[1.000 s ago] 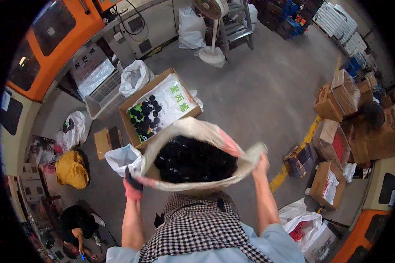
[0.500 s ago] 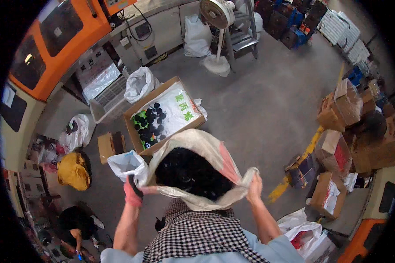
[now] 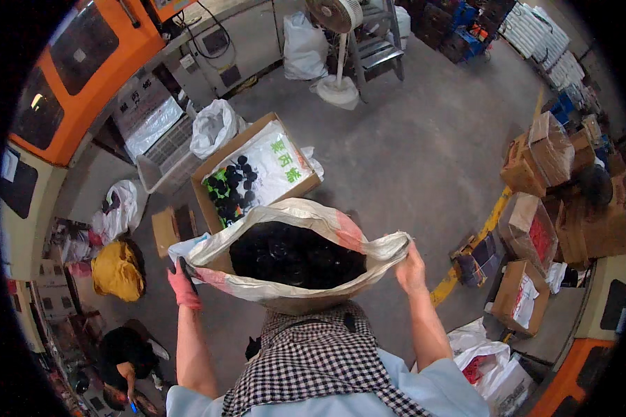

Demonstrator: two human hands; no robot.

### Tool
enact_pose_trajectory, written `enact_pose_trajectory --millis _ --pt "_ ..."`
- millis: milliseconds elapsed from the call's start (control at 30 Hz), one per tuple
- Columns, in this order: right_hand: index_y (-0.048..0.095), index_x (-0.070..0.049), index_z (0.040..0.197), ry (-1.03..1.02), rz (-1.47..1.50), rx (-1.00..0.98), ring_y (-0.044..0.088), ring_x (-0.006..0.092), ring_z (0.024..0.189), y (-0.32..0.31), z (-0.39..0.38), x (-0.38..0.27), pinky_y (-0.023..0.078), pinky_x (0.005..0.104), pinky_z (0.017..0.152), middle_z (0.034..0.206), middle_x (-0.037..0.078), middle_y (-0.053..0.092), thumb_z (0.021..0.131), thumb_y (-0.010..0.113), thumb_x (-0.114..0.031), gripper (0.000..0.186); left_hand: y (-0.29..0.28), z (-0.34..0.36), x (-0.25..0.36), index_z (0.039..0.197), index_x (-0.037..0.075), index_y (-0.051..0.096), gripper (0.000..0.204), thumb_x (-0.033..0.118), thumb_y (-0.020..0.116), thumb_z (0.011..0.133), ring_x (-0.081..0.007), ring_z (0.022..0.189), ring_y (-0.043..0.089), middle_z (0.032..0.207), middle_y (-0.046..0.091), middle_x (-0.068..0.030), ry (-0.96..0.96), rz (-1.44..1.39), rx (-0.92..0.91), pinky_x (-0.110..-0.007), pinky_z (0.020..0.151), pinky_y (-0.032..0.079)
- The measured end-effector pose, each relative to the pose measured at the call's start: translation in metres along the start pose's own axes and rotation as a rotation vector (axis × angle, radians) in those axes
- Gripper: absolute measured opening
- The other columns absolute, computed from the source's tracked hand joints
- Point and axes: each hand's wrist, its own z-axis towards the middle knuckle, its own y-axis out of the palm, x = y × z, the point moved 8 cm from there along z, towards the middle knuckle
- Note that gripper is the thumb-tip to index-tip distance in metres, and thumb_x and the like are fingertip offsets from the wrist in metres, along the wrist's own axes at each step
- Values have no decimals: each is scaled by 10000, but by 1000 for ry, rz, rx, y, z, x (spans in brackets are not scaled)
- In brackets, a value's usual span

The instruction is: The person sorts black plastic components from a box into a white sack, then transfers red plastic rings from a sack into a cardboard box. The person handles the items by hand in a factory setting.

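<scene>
I hold a cream woven sack [image 3: 306, 208] with pink patches stretched open in front of my checked apron [image 3: 299, 354]. Inside is a heap of glossy black pieces [image 3: 292, 254], too dark to make out singly. My left hand [image 3: 185, 285], in a pink and dark glove, is closed on the sack's left corner. My bare right hand [image 3: 411, 267] pinches the bunched right corner. Just behind the left corner, a small white bag [image 3: 186, 247] is mostly hidden by the sack. Beyond the sack sits a cardboard box [image 3: 302, 187] with black round pieces lying on printed white sacks.
Orange machines [image 3: 83, 48] line the upper left. A fan [image 3: 337, 55] and stepladder [image 3: 379, 52] stand at the back, stacked cartons [image 3: 546, 149] at right. A yellow bundle [image 3: 117, 271] lies at left, and a person in black [image 3: 122, 358] crouches at lower left.
My left hand has shifted left, drawing the sack's mouth wider, so the sack now covers most of the small white bag. The sack is higher in view than half a second ago.
</scene>
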Motion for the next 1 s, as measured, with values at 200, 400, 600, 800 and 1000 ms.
enact_pose_trajectory --millis 200,400,600,800,1000 --pt "165 -81 1349 90 -1025 -322 246 217 1256 22 -26 -11 180 349 1039 1371 108 238 576 758 -199 981 118 -198 91 1241 16 349 713 227 674 642 -318 1115 408 1192 392 -215 739 1024 -745 -462 959 285" --pt "369 -31 1243 154 -1210 -373 420 233 1115 36 20 121 322 325 941 1204 146 461 619 724 -199 737 204 -199 -69 1272 -12 297 675 201 570 693 -308 918 513 903 565 -130 1232 1713 -966 -423 956 286" --pt "375 -21 1218 179 -1025 -574 430 228 1102 42 27 153 318 316 946 1176 140 476 700 655 -203 617 281 -146 -60 1288 32 267 610 82 487 721 -250 812 592 849 609 -146 1040 1671 -982 -360 837 376" --pt "373 -20 1205 30 -1159 -352 440 245 1094 52 35 155 325 325 941 1163 133 485 701 657 -215 611 288 -190 -64 1176 48 396 525 75 517 666 -270 817 574 791 592 -112 1072 1487 -1055 -376 821 378" --pt "507 -28 1047 71 -1156 -413 526 249 942 46 51 231 391 359 839 1035 146 552 690 635 -225 427 288 -165 -68 1161 34 413 478 57 466 687 -268 828 575 822 602 -145 1027 1318 -1045 -356 802 377"
